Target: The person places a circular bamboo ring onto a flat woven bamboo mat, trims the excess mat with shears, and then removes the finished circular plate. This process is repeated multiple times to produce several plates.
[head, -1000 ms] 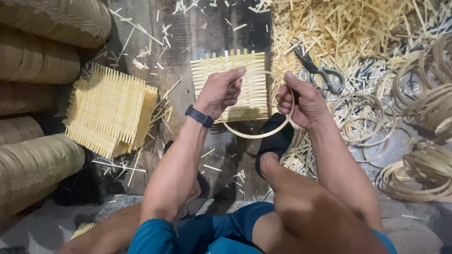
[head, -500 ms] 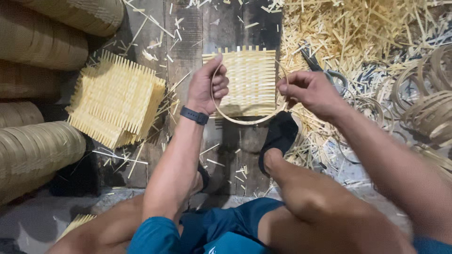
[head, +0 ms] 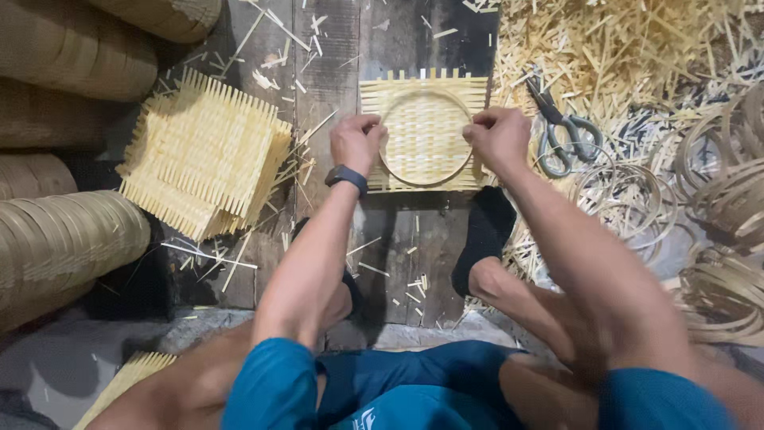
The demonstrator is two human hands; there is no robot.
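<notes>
- Dark wooden planks (head: 398, 239) form the work floor, littered with pale bamboo offcuts (head: 637, 48)
- I log one square woven bamboo mat (head: 424, 155) lying flat on the planks, between both hands
- Thin bamboo hoop (head: 422, 179) rests on the mat; each hand pinches one side of it
- Left hand (head: 356, 142): fingers clenched on the hoop's left edge, dark wristband (head: 346, 177) on the wrist
- Right hand (head: 500, 137): fingers clenched on the hoop's right edge
- Stack of woven mats (head: 203, 163) lies left of the hands
- Scissors (head: 561, 127) lie just right of the mat
- Loose hoops (head: 716, 199) pile at far right
- Rolled weave bundles (head: 56, 239) line the left edge
</notes>
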